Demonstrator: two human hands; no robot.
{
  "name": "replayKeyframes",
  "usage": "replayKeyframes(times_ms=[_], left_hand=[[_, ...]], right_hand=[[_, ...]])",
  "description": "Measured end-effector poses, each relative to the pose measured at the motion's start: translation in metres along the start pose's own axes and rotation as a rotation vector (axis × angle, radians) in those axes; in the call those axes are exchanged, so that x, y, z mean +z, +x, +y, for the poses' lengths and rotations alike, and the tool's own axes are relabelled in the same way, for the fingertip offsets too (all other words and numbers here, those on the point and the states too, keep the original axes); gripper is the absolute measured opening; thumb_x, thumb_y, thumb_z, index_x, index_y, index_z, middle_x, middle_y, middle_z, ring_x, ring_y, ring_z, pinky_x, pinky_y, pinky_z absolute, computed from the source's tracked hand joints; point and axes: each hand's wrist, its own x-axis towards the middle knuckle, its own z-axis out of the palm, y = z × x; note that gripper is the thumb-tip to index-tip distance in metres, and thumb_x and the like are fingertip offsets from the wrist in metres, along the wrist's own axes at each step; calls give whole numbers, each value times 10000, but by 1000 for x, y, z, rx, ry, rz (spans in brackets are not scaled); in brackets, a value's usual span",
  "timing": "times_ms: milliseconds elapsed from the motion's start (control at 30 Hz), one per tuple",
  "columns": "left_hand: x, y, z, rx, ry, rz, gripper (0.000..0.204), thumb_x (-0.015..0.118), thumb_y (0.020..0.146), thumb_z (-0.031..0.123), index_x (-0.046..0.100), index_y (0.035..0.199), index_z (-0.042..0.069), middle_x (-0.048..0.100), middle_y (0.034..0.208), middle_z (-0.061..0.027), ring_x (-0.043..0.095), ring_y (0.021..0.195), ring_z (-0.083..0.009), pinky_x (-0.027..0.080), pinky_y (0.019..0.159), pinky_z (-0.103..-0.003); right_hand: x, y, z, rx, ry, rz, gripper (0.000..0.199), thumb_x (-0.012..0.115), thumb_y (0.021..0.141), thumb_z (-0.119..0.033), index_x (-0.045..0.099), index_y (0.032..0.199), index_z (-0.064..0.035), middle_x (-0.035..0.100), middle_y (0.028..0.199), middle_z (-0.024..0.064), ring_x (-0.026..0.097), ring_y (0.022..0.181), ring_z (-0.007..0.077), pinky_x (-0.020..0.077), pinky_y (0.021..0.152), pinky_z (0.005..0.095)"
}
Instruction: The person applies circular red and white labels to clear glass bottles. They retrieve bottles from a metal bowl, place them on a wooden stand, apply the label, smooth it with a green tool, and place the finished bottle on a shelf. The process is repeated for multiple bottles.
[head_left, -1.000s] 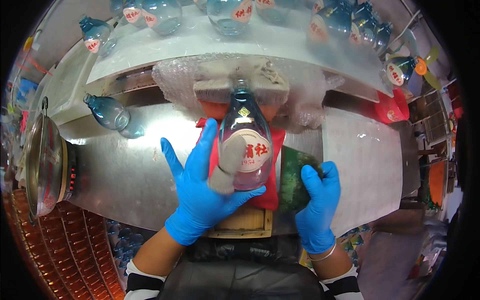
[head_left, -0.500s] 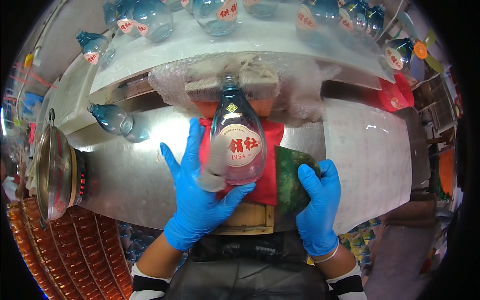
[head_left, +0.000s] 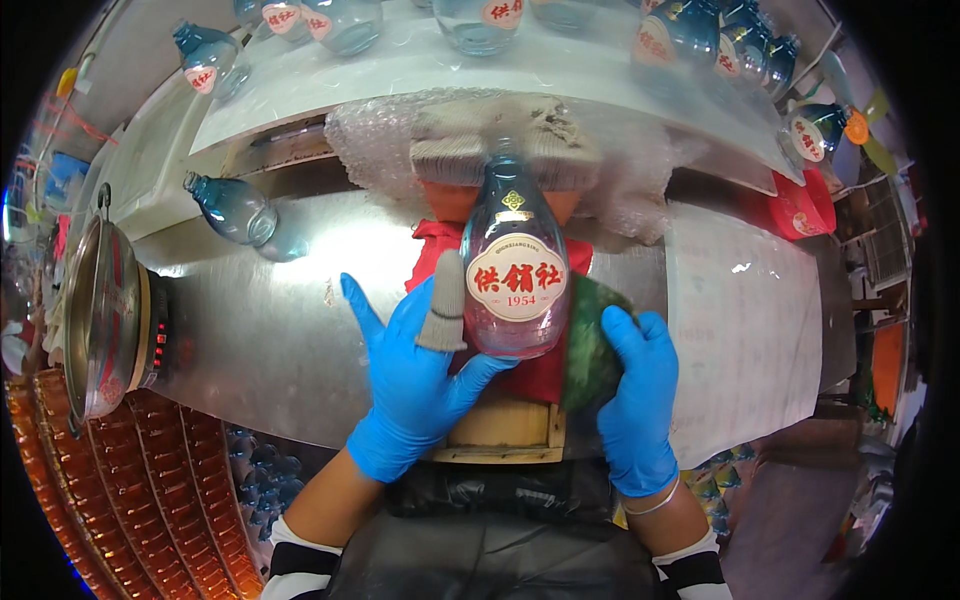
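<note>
A blue-to-clear glass bottle (head_left: 515,300) with a cream and red label lies neck away from me, over a red cloth (head_left: 430,250). Its neck rests at a grey layered pad (head_left: 450,150). My left hand (head_left: 410,380), in a blue glove, steadies the bottle: the thumb touches its base and a finger in a grey fabric sleeve (head_left: 446,305) lies along its left side, while other fingers stretch out. On the bottle's right, my blue-gloved right hand (head_left: 640,400) grips a dark green flat piece with a curved edge (head_left: 595,345) between thumb and fingers, close beside the glass.
Another bottle (head_left: 235,210) lies on the metal table at the left, near a pan (head_left: 100,320) on a heater. White sheets (head_left: 745,330) cover the right side. Several bottles stand along the raised back shelf (head_left: 560,75); bubble wrap (head_left: 375,140) surrounds the pad. A red container (head_left: 805,205) sits back right.
The view has shifted, so most things appear farther right. The bottle has turned, bringing its whole label to face up. The sleeved left finger, blurred before, now points up along the glass.
</note>
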Motion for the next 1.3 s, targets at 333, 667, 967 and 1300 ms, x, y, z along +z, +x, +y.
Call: replayKeyframes(times_ms=[333,667,967,1300], left_hand=[[11,-2,2,96,31,122,735,644,786,363,350,1363,15,496,1279,-160,476,1193,-294,-120,1048,-582],[6,-10,12,131,140,189,516,684,765,288,559,1204,46,570,1191,-167,554,1107,-278,-75,1045,-614],[16,-12,10,-67,-162,213,745,687,742,287,353,1344,2,445,1326,-173,469,1189,-319,-62,1045,-621],[7,5,-2,108,-43,56,804,653,759,356,284,1401,43,408,1356,-172,449,1215,-295,-104,1027,-635]], right_hand=[[8,-4,-45,-1278,-774,-247,258,698,725,33,663,971,-35,581,878,46,551,744,138,461,689,232],[16,-3,-52,-1281,-763,-241,384,791,597,52,687,955,-38,566,840,44,523,704,139,449,618,253],[4,-33,-30,-1634,-1291,-595,360,735,621,-174,689,951,-310,576,936,-94,540,775,131,306,960,387],[-45,36,-42,-1586,-1154,-667,276,699,672,-175,663,914,-302,647,943,-101,601,897,114,332,970,384]])
